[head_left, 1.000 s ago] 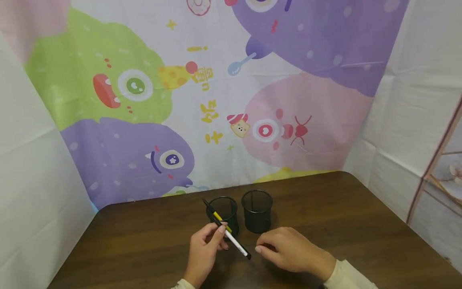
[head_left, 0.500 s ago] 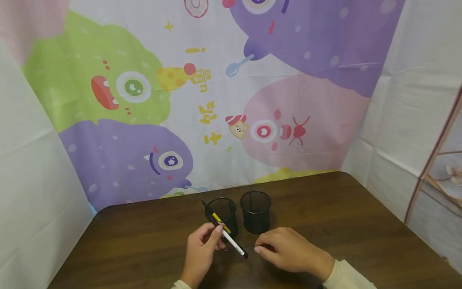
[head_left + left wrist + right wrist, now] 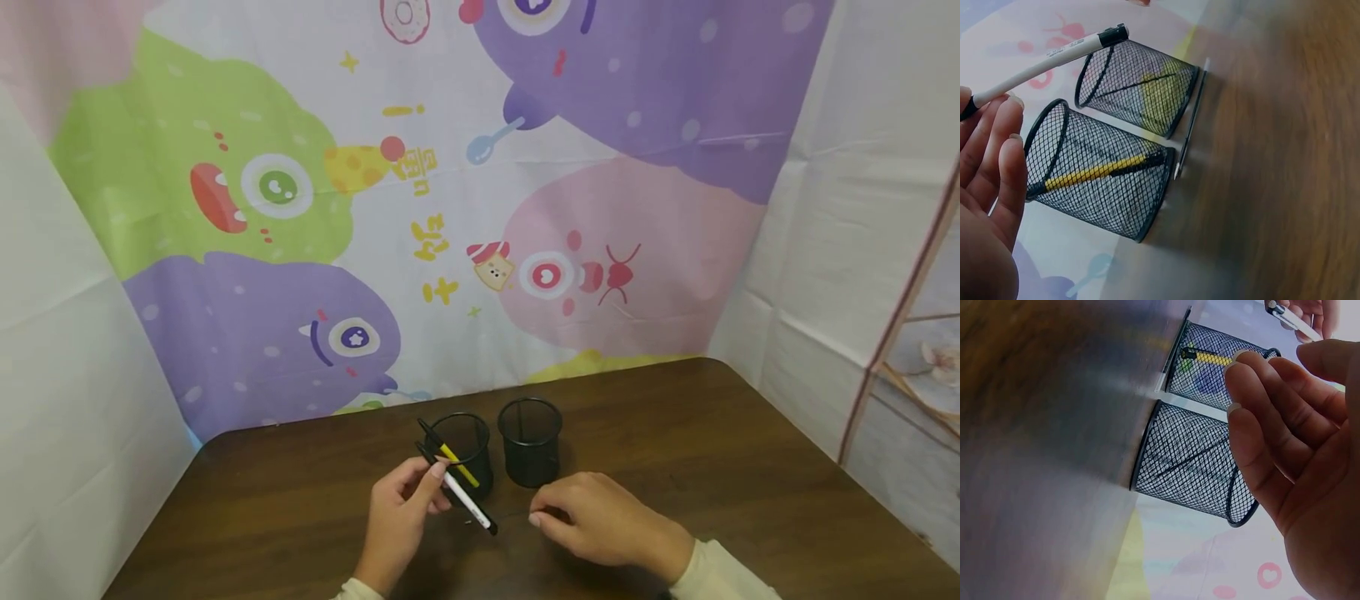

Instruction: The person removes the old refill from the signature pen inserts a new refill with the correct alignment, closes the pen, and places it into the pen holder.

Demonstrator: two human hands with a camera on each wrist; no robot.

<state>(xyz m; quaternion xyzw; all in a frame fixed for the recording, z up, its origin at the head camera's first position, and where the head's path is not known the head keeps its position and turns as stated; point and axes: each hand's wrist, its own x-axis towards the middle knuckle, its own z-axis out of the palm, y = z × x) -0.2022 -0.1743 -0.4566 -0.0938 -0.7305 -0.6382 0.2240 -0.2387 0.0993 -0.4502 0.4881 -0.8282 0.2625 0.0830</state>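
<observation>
My left hand pinches a slim white marker with black ends, which slants down to the right in front of the left black mesh pen cup. A yellow and black pen leans inside that cup, seen through its mesh in the left wrist view. My right hand has loosely curled fingers and holds nothing, just in front of the right mesh cup. A thin dark rod with a silvery tip, like a pen refill, lies on the table by the cups' bases.
Both cups stand upright side by side on a dark wooden table. Behind the table hangs a cartoon-print cloth. White cloth panels close in the left and right sides.
My left hand has shifted a little left with the marker, so more of the yellow pen in the cup shows. The right hand keeps its place.
</observation>
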